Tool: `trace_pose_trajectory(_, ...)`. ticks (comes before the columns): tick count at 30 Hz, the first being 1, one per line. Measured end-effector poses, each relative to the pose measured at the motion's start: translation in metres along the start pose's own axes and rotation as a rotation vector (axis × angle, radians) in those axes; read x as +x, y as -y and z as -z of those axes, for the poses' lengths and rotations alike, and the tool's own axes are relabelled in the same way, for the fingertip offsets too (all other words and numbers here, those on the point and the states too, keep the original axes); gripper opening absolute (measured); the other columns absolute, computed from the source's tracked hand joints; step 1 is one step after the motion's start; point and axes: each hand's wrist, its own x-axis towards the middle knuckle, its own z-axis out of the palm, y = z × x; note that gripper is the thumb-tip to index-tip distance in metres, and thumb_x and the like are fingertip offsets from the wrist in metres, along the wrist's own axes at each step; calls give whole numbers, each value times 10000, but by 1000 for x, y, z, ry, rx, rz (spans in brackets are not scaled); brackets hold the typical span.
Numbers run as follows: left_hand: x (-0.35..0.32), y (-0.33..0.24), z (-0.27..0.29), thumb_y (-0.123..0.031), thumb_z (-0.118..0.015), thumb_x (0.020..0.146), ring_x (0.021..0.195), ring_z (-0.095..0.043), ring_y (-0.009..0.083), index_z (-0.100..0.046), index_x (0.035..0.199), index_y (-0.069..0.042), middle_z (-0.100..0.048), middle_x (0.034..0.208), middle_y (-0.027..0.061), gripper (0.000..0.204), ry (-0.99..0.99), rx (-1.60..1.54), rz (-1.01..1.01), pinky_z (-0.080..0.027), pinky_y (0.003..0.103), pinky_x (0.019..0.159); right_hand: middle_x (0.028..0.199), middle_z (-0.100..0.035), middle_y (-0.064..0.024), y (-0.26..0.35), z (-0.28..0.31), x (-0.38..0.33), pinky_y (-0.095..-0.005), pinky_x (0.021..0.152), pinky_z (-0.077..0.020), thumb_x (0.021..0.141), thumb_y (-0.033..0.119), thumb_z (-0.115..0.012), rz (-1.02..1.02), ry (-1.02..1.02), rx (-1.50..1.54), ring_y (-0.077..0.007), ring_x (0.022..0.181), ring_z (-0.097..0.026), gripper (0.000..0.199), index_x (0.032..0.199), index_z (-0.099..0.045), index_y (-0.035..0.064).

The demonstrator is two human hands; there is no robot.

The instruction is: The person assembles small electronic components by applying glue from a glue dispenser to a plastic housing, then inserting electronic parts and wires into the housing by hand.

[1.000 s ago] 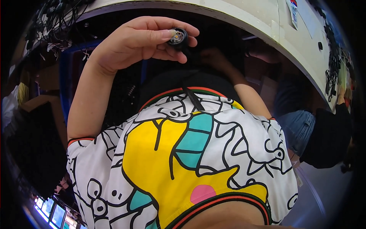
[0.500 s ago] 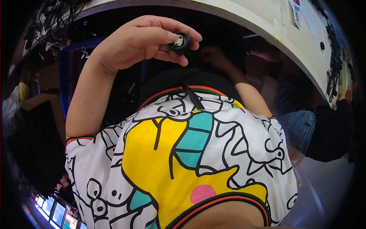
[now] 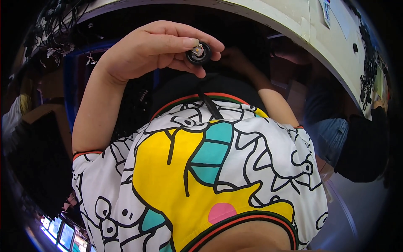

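Note:
My left hand (image 3: 161, 48) is closed on a small round black housing (image 3: 198, 53), held up in front of the table edge. Inside its black ring I see a pale core with small metallic and orange bits. The thumb presses on the core's upper edge, while the fingers curl behind the ring. Lower down, in deep shadow, my right hand (image 3: 234, 60) is close behind the housing; its fingers are too dark to make out, and so is anything in them.
A pale table (image 3: 289, 25) curves across the far side. Dark cables (image 3: 54, 25) hang at the far left, above a blue-edged bin (image 3: 70, 84). A cardboard box (image 3: 48, 111) is on the left. Another person in jeans (image 3: 331, 140) is at the right, one hand (image 3: 380, 103) by the table's edge.
My left hand has come slightly down toward me with the housing. The housing is turned a little, and more of its pale core shows beside the thumb.

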Motion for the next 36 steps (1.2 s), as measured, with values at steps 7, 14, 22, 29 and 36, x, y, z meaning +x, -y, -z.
trace_pose_trajectory(7, 2, -5, -4, -157, -460, 845, 788, -616, 217, -515, 1089, 59, -563, 1006, 185, 330, 26, 75, 8, -517, 307, 725, 905, -618, -83, 6, 5, -2, -290, 760, -454, 722, 75, -607, -55, 45, 26, -156, 838, -567, 259, 980, -599, 52)
trace_pose_trajectory(14, 14, -11, -13, -61, -466, 779, 787, -585, 124, -576, 1019, 35, -596, 922, 94, 282, -32, 157, 120, -509, 248, 725, 977, -602, -120, -4, 6, 2, -326, 815, -440, 730, 104, -601, -29, 30, -99, -220, 911, -563, 290, 1018, -592, 65)
trace_pose_trajectory(22, 52, -5, 4, -94, -571, 734, 775, -585, 122, -486, 1146, 6, -542, 1046, 122, 432, 50, 226, -64, -479, 232, 752, 953, -612, -108, -10, 39, 8, -322, 796, -446, 723, 107, -604, -60, 29, -114, -198, 885, -570, 273, 994, -605, 67)
trace_pose_trajectory(29, 24, 6, -15, -58, -593, 712, 773, -588, 121, -496, 1125, 7, -559, 1009, 122, 429, -44, 280, -103, -491, 228, 746, 910, -624, -99, 8, 14, -5, -303, 763, -454, 735, 99, -596, 25, 21, -89, -167, 833, -575, 247, 979, -612, 65)
trace_pose_trajectory(36, 25, 15, -15, -56, -609, 702, 765, -597, 122, -515, 1045, 2, -571, 968, 126, 360, -69, 249, -194, -506, 235, 731, 877, -625, -74, 34, 11, -17, -287, 756, -448, 759, 98, -579, -2, 42, -34, -132, 815, -562, 210, 963, -613, 61)
